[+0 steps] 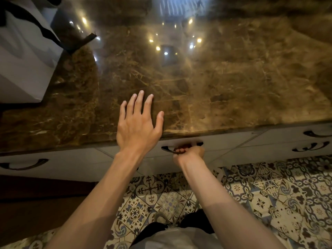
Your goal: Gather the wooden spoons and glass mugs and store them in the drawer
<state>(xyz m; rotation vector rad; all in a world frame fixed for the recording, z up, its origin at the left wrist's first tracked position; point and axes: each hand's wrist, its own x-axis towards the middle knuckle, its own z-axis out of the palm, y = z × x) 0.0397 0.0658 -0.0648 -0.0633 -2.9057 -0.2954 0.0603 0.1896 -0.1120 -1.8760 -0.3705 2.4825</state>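
Observation:
My right hand is curled around the dark metal handle of a white drawer just under the counter's front edge. The drawer front sits flush with its neighbours. My left hand lies flat with fingers spread on the glossy brown marble counter, at its front edge, holding nothing. No wooden spoons or glass mugs show anywhere in view.
A white bag with black straps stands on the counter at the far left. More white drawers with dark handles flank the gripped one. Patterned floor tiles lie below, and my legs are near the cabinet.

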